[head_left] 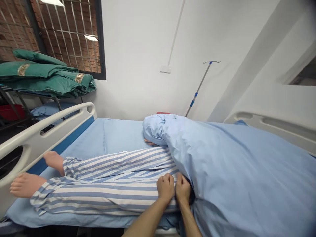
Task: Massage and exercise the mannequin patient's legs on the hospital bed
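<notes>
A life-size figure in blue-and-white striped trousers (103, 196) lies on the bed, its bare feet (29, 185) at the left. My left hand (166, 187) is closed at the upper thigh, its fingers curled into the trouser cloth. Right beside it, my right hand (182, 189) is also closed at the trousers, close to the edge of a light blue quilt (237, 168). The fingertips of both hands are hidden. Over the figure's upper body the quilt lies bunched and folded, and part of the figure's hand (149, 142) shows from under it.
A pale footboard (74, 113) closes the bed's left end; a headboard (283, 126) stands at the right. Behind the bed, an IV pole (202, 80) leans in view against the wall. Folded green bedding (46, 79) sits on a rack under the barred window.
</notes>
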`<state>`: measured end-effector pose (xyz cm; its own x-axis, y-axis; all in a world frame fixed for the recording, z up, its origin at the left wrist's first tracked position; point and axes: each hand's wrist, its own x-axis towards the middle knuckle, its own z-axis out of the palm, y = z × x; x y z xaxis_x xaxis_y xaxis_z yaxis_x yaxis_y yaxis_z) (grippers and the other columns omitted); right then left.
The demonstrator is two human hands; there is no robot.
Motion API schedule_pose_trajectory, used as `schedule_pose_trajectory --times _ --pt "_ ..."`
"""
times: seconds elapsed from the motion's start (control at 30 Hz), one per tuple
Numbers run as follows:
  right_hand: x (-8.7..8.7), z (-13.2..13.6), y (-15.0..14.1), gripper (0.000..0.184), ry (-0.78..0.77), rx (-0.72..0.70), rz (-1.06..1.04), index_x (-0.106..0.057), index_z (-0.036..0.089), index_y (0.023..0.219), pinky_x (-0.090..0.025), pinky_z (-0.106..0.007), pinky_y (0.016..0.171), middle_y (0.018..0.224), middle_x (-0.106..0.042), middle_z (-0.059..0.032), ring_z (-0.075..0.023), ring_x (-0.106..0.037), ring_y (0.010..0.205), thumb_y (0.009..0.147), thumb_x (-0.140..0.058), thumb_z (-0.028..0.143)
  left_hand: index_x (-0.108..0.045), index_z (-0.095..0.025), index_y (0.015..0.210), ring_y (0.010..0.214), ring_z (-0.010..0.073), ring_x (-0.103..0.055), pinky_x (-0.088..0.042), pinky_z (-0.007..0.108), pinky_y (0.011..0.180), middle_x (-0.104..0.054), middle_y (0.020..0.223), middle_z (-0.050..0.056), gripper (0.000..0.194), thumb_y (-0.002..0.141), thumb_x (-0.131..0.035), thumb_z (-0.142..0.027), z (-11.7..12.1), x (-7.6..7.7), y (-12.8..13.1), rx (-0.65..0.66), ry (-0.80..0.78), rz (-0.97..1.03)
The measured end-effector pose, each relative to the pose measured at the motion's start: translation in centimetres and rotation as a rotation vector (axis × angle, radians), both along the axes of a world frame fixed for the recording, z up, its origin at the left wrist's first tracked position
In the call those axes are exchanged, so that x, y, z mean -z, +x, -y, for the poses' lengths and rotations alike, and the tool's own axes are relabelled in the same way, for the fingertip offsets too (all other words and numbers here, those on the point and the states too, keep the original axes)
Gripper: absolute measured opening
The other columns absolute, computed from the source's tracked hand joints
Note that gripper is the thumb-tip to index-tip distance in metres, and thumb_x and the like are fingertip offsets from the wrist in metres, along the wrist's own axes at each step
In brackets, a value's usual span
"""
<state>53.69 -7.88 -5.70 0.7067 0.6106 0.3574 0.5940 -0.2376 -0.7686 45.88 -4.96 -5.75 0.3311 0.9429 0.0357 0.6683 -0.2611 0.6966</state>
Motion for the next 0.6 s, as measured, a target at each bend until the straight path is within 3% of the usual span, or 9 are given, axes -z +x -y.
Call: schedule_pose_trajectory --times 0.17,0.3,0.43,0.6 --pt "1.1 -0.3 0.2 0.050 -0.166 0.019 0.018 -0.062 0.016 0.068 -0.036 -0.026 0.054 0.074 -0.067 -0.0152 -0.0194 -0.053 0.061 0.078 -0.029 0.052 -0.064 -0.021 0.078 0.081 0.0158 -0.058 -0.035 0.026 0.069 -0.068 0.085 0.005 0.037 0.086 -0.030 -0.032 -0.7 0.0 -0.2 0.018 -0.069 0.148" --pt "0.2 -0.1 -0.1 0.046 -0.192 0.038 0.024 -0.060 0.016 0.063 -0.036 -0.025 0.053 0.068 -0.066 -0.0128 -0.0191 -0.052 0.058 0.076 -0.030 0.048 -0.061 -0.019 0.063 0.067 0.0141 -0.054 -0.035 0.024 0.062 -0.066 0.070 0.004 0.037 0.083 -0.031 -0.026 -2.7 -0.1 -3.6 0.056 -0.151 0.294" --pt "-0.3 0.0 -0.3 0.039 -0.205 0.078 0.008 -0.056 0.018 0.061 -0.036 -0.027 0.052 0.066 -0.064 -0.0123 -0.0201 -0.050 0.058 0.073 -0.032 0.046 -0.057 -0.018 0.056 0.062 0.0116 -0.051 -0.032 0.023 0.059 -0.062 0.061 0.001 0.034 0.081 -0.034 -0.025 -6.0 -0.2 -11.8 -0.071 -0.035 0.254" --pt "-0.7 0.0 -0.6 0.036 -0.261 0.093 -0.041 -0.055 0.019 0.060 -0.037 -0.028 0.052 0.062 -0.061 -0.0115 -0.0203 -0.049 0.055 0.072 -0.034 0.046 -0.052 -0.018 0.054 0.060 0.0106 -0.049 -0.031 0.021 0.059 -0.053 0.054 -0.001 0.038 0.083 -0.029 -0.027 -10.7 -0.9 -25.8 -0.243 0.027 0.153"
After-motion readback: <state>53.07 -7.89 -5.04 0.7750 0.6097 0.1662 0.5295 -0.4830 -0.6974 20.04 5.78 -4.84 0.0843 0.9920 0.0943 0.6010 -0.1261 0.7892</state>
